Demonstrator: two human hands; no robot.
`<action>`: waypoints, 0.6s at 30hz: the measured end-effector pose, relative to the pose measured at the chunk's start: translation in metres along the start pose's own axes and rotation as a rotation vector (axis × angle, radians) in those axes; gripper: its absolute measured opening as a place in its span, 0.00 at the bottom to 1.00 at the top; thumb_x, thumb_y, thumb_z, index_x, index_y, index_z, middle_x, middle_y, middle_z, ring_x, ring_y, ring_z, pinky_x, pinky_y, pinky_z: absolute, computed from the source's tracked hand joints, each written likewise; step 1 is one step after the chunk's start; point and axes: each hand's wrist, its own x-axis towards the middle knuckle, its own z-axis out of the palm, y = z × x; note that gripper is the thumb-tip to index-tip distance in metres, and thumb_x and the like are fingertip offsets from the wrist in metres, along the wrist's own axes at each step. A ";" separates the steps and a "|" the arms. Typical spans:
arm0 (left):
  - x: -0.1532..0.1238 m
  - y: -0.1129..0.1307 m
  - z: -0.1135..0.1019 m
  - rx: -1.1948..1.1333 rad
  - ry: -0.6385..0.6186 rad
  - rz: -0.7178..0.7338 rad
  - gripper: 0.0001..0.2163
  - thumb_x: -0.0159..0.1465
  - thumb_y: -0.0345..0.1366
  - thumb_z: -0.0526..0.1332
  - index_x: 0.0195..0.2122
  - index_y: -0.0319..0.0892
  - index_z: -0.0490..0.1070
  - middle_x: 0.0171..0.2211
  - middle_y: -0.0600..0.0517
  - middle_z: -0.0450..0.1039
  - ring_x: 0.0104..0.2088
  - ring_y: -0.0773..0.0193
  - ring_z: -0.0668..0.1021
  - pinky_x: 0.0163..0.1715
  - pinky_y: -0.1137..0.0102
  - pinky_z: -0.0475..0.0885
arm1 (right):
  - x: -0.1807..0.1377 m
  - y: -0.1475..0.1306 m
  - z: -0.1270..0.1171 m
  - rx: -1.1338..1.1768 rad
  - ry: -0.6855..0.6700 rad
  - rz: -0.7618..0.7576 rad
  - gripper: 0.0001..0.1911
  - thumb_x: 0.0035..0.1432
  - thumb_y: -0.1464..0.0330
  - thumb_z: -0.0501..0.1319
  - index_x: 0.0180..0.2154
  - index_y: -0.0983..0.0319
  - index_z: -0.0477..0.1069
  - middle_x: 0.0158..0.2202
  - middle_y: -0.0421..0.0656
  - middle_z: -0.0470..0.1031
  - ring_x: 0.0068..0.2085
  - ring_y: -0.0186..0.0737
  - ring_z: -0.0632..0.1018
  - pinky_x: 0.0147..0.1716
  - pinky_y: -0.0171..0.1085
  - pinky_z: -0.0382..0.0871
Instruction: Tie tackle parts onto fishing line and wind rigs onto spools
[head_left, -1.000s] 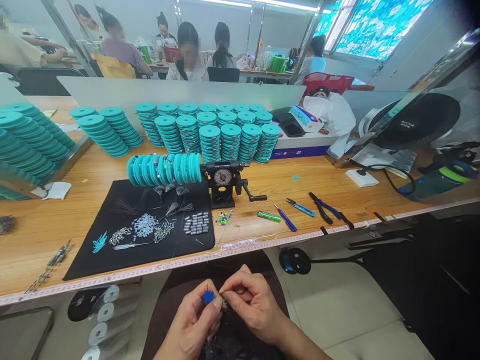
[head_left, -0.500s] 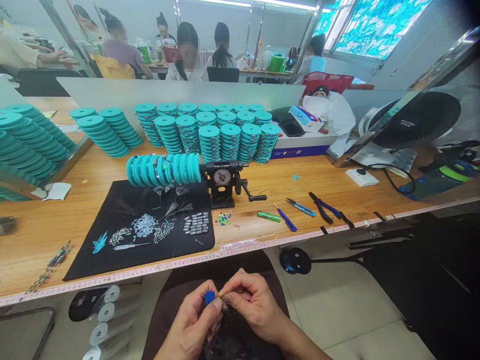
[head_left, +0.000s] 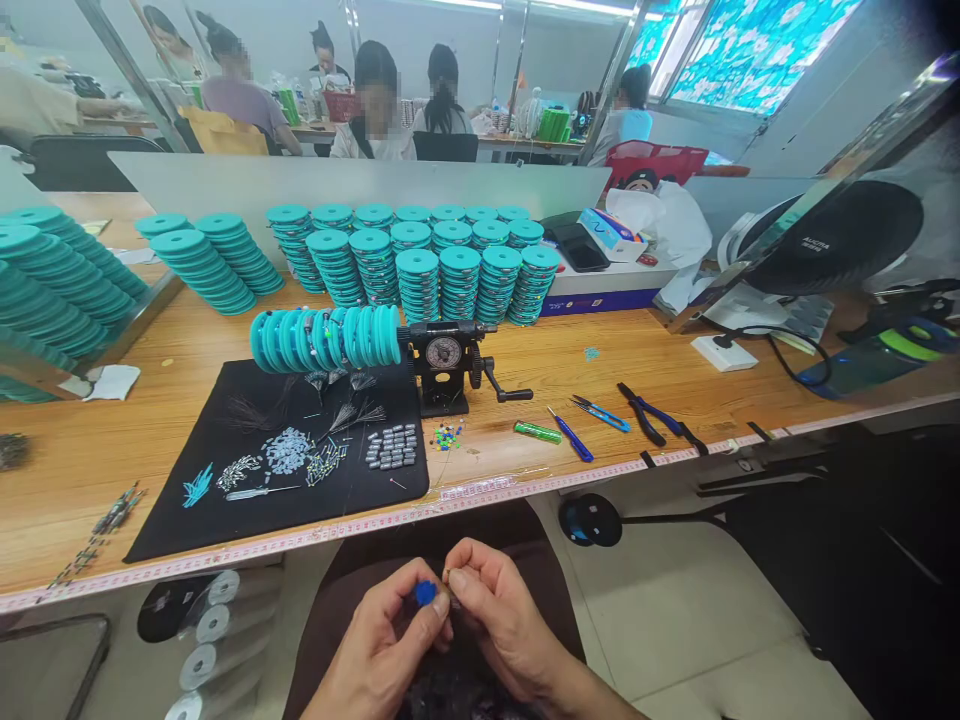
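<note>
I logged: L hand (head_left: 382, 640) gripping 1 small round blue piece (head_left: 426, 593), R hand (head_left: 502, 620) pinching 1 tiny pale item (head_left: 447, 576) just beside it, both above 1 dark fibre bundle (head_left: 450, 690) in lap.

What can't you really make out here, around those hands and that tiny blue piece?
Head view only:
What the right hand pinches beside the blue piece: too small, and partly hidden by the fingers.
The left hand's grip on the blue piece: its fingers cover it.
The dark fibre bunch: cut off by the bottom edge.
The winder dial: markings too small.

Assembly workshop; long table (head_left: 600, 372) carrying stacked teal spools (head_left: 418, 285), hand-crank winder (head_left: 446, 365), pliers (head_left: 643, 415); more people (head_left: 375, 100) seated at further tables (head_left: 529, 147).
</note>
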 end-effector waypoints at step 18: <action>-0.005 -0.010 0.002 -0.556 -0.003 -0.021 0.12 0.64 0.45 0.61 0.32 0.43 0.64 0.17 0.57 0.66 0.21 0.67 0.71 0.20 0.76 0.63 | -0.002 0.013 0.009 0.181 0.040 0.054 0.16 0.56 0.59 0.67 0.31 0.63 0.65 0.17 0.29 0.55 0.18 0.26 0.57 0.19 0.28 0.51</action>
